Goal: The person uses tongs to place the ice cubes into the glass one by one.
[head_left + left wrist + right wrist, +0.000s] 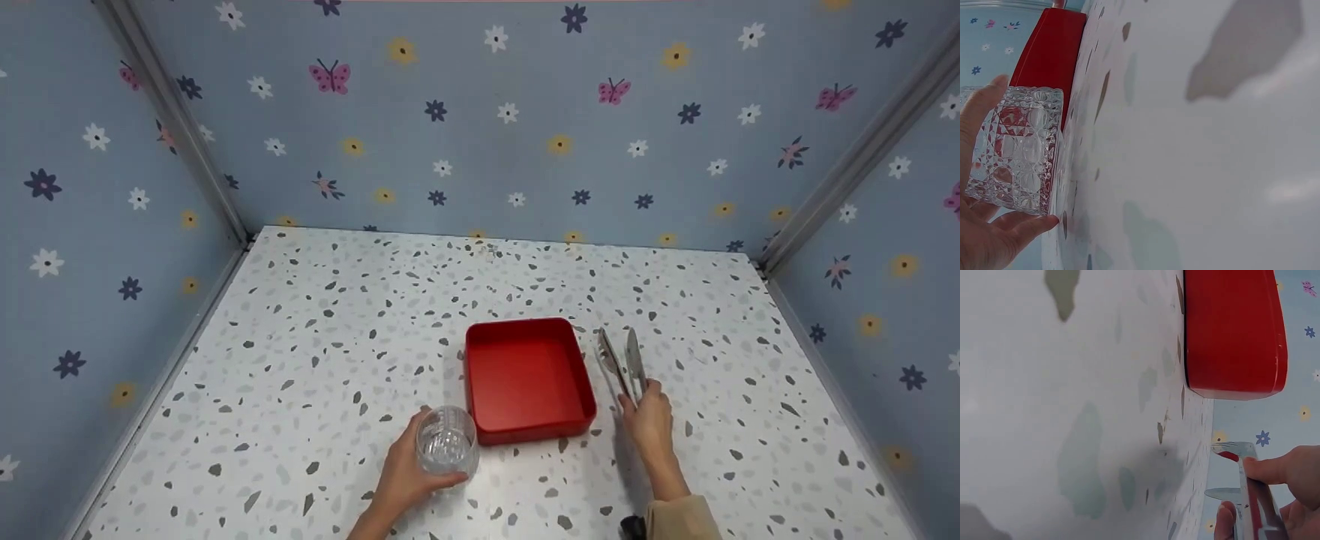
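A clear cut-glass tumbler (448, 442) stands by the near left corner of a square red tray (529, 382). My left hand (409, 472) grips it from the left, thumb on the near side and fingers round the far side. In the left wrist view the patterned glass (1022, 149) is upright at the tabletop, fingers and thumb about it. On the tray's right, my right hand (651, 424) holds metal tongs (628, 367) by the handle end, their two arms spread and tips pointing away from me. The right wrist view shows thumb and fingers on the tongs (1252, 495).
The white speckled tabletop (337, 360) runs back to a blue flowered wall panel (465, 165). Similar panels stand on the left and right, with grey metal posts (184, 127) in the corners. The tray's raised rim lies between my two hands.
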### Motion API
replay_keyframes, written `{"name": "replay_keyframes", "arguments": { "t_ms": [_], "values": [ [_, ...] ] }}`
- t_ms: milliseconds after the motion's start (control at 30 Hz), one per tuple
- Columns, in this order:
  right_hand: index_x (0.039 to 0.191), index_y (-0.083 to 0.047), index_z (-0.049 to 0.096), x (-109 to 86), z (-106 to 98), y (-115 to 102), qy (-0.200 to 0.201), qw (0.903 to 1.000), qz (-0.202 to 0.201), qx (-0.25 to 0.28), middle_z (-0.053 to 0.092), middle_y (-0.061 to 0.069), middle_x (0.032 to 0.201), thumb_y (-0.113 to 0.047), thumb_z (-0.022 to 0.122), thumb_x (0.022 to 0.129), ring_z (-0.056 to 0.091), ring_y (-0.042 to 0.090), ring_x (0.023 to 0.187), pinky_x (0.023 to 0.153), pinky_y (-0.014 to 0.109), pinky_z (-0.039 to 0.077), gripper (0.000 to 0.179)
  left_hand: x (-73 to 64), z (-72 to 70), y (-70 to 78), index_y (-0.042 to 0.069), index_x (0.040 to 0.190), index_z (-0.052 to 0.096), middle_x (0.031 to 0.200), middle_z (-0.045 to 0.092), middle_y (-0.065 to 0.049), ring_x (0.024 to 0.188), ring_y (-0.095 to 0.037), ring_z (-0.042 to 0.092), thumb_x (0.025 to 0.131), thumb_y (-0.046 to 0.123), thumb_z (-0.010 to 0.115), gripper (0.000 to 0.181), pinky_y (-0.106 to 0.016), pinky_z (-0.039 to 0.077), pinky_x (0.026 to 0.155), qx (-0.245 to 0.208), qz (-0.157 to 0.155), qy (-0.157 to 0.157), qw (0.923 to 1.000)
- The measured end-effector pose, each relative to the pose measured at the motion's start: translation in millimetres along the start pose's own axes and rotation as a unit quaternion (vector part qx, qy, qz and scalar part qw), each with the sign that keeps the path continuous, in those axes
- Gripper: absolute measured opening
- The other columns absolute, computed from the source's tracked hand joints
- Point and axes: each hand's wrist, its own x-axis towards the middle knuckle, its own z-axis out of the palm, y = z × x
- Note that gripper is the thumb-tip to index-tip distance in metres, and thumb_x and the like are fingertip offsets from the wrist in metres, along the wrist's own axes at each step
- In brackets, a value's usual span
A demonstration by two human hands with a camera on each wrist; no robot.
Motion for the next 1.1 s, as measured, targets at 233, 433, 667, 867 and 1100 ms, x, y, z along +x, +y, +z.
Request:
{"name": "replay_keyframes", "arguments": {
  "t_ms": [233, 433, 667, 867, 1100],
  "values": [
    [0.109, 0.017, 0.039, 0.5, 7.0, 1.9, -0.022, 0.9994, 0.025, -0.002, 0.051, 0.036, 0.088, -0.011, 0.063, 0.08, 0.051, 0.049, 0.082, 0.068, 0.057, 0.043, 0.046, 0.1, 0.5, -0.3, 0.002, 0.131, 0.034, 0.127, 0.045, -0.019, 0.113, -0.035, 0.044, 0.043, 0.044, 0.084, 0.109, -0.05, 0.036, 0.095, 0.006, -0.004, -0.002, 1.0],
    [0.109, 0.015, 0.035, -0.7, 12.1, -0.4, -0.036, 0.9986, 0.038, -0.001, 0.049, 0.035, 0.088, -0.012, 0.062, 0.08, 0.052, 0.048, 0.08, 0.067, 0.056, 0.043, 0.047, -0.1, -0.2, 0.5, 0.002, 0.131, 0.035, 0.129, 0.043, -0.02, 0.115, -0.035, 0.043, 0.043, 0.042, 0.084, 0.109, -0.049, 0.035, 0.096, -0.006, 0.004, 0.005, 1.0],
    [0.113, 0.015, 0.029, -0.8, 16.1, -3.9, -0.072, 0.9944, 0.077, -0.007, 0.046, 0.035, 0.094, -0.014, 0.057, 0.084, 0.05, 0.048, 0.086, 0.071, 0.055, 0.044, 0.05, -0.9, -0.1, 1.1, 0.002, 0.131, 0.035, 0.128, 0.044, -0.019, 0.113, -0.035, 0.044, 0.042, 0.044, 0.084, 0.109, -0.049, 0.037, 0.094, 0.0, 0.014, 0.011, 0.9998],
    [0.111, 0.018, 0.029, -0.3, 17.4, -5.3, -0.065, 0.9956, 0.062, -0.027, 0.048, 0.038, 0.09, -0.013, 0.06, 0.082, 0.052, 0.049, 0.083, 0.069, 0.054, 0.045, 0.052, -1.1, 0.4, 0.7, 0.002, 0.131, 0.035, 0.129, 0.044, -0.018, 0.114, -0.034, 0.044, 0.043, 0.043, 0.084, 0.109, -0.047, 0.038, 0.095, -0.007, 0.015, 0.014, 0.9998],
    [0.109, 0.019, 0.03, 0.6, 16.4, -6.2, -0.065, 0.9957, 0.05, -0.043, 0.05, 0.038, 0.088, -0.014, 0.062, 0.081, 0.053, 0.049, 0.082, 0.067, 0.053, 0.046, 0.054, -1.3, -0.3, 1.7, 0.002, 0.13, 0.035, 0.129, 0.043, -0.019, 0.115, -0.034, 0.043, 0.043, 0.044, 0.084, 0.109, -0.047, 0.036, 0.096, -0.011, 0.018, 0.016, 0.9997]
  ]
}}
